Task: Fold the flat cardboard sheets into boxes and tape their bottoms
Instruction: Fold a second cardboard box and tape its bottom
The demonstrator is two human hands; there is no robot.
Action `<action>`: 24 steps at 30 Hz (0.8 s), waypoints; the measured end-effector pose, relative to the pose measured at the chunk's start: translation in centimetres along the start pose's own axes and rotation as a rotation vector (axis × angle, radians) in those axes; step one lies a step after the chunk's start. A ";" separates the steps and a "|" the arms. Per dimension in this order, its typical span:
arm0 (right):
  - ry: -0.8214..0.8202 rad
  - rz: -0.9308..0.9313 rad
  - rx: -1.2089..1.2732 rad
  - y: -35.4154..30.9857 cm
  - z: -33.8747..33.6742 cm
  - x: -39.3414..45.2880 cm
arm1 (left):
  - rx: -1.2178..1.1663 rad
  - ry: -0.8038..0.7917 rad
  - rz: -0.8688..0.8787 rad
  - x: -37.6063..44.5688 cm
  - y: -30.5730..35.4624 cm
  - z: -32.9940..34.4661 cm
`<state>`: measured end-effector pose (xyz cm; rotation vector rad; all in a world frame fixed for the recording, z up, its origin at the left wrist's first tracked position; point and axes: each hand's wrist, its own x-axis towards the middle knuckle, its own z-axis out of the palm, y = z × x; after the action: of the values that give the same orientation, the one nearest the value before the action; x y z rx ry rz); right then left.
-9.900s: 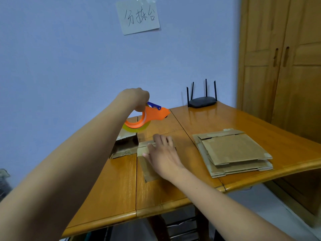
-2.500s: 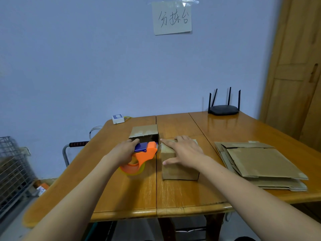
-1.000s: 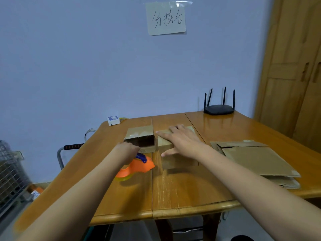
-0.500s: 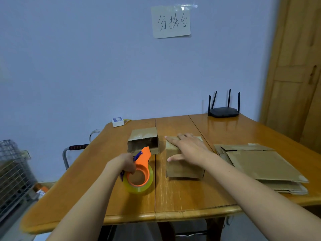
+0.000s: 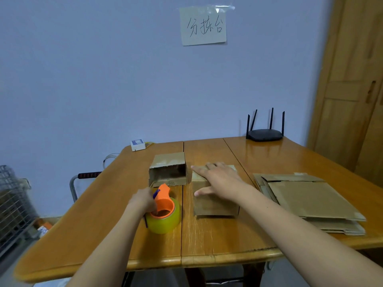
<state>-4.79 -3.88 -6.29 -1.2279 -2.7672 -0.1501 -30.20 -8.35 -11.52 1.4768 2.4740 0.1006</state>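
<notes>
The near rim of a glossy wooden table (image 5: 207,259) is seen lowest, its top divided by seams into leaves. Just beyond the rim, an orange tape dispenser (image 5: 163,208) with a yellowish tape roll is set on the table and is gripped at its handle by the left hand (image 5: 143,198), whose fingers are curled round it. To its right, a folded cardboard box (image 5: 215,206) is lain on the table with a closed face upward; it is pressed from above by the right hand (image 5: 219,179), whose fingers are held straight and spread flat across the top. Further right, a stack of flat cardboard sheets (image 5: 306,199) is kept near the table's right edge, well apart from the box. Just behind the dispenser, a second box (image 5: 169,170) is lain on its side with its open mouth turned toward the viewer, just beside the pressed box. At the table's far edge a small white device (image 5: 137,144) and a black router (image 5: 264,134) with four antennas are placed. Behind them a pale blue wall is seen, with a handwritten paper note (image 5: 203,25) taped high on it. A wooden wardrobe (image 5: 352,79) is stood at the right, and a wire basket (image 5: 12,199) is seen at the left, below table level.
</notes>
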 end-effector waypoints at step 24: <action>0.175 0.493 0.507 2.9 2.6 -1.1 | -1.411 -0.044 0.176 -5.1 12.6 3.2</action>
<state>-2.06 -2.35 -8.92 -1.5852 -2.0835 0.4332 -16.29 -6.93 -11.24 0.9211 1.4365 1.4336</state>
